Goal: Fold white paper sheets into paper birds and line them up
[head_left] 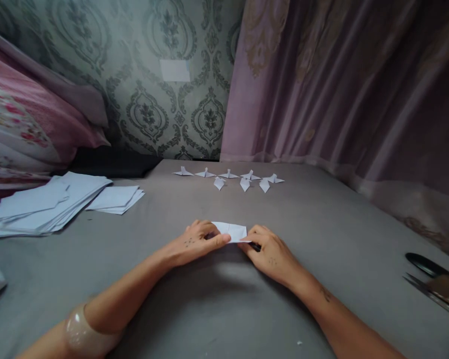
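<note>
A small sheet of white paper (pixel 236 231) with crease lines is held just above the grey table between my two hands. My left hand (pixel 205 238) grips its left end, the thumb lying along the near edge and the fingers behind. At the right end, my right hand (pixel 268 249) pinches the near corner between thumb and fingers. The paper's far edge stands slightly raised. Beyond it, several folded white paper figures (pixel 228 174) with spread wings stand in a row, and in front of them are smaller kite-shaped folded papers (pixel 245 185).
On the left lie a stack of large white sheets (pixel 78 192) and a pile of smaller cut sheets (pixel 114 198). A black flat object (pixel 114 162) rests behind them. Scissors (pixel 430 294) and a black oval item (pixel 428 264) lie at the right edge. Curtains (pixel 322 85) hang behind.
</note>
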{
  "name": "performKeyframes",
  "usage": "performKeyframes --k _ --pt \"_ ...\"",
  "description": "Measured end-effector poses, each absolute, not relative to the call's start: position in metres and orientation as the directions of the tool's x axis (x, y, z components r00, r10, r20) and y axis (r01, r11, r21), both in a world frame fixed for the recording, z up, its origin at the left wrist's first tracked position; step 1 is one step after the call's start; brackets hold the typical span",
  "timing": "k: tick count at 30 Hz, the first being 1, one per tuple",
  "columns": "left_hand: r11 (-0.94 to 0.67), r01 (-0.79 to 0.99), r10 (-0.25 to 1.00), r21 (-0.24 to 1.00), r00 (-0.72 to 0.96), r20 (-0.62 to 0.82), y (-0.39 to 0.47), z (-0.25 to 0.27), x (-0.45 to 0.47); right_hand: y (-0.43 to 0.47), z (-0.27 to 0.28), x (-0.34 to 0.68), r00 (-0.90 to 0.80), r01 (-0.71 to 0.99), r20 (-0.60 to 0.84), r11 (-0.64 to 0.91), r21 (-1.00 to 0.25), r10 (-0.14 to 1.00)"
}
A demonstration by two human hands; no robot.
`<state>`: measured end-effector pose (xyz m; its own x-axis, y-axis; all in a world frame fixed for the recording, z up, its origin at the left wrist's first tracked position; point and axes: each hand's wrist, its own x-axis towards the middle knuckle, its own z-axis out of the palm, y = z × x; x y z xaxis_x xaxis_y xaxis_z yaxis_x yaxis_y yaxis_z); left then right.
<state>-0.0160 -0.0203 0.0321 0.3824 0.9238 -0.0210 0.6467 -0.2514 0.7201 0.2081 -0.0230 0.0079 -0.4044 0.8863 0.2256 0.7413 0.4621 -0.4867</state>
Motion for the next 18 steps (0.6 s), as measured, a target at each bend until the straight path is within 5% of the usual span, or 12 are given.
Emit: performKeyframes --k 7,18 --pt "-0.225 0.76 0.967 0.61 0.251 0.044 -0.009 0.013 -0.021 -0.016 0.001 0.203 -0.203 0.73 0.177 0.269 -0.628 0.963" --pt "-0.243 0.758 0.965 0.605 0.123 0.233 -0.005 -0.013 -0.018 -0.01 -0.004 0.198 -0.132 0.815 0.197 0.22 -0.536 0.971"
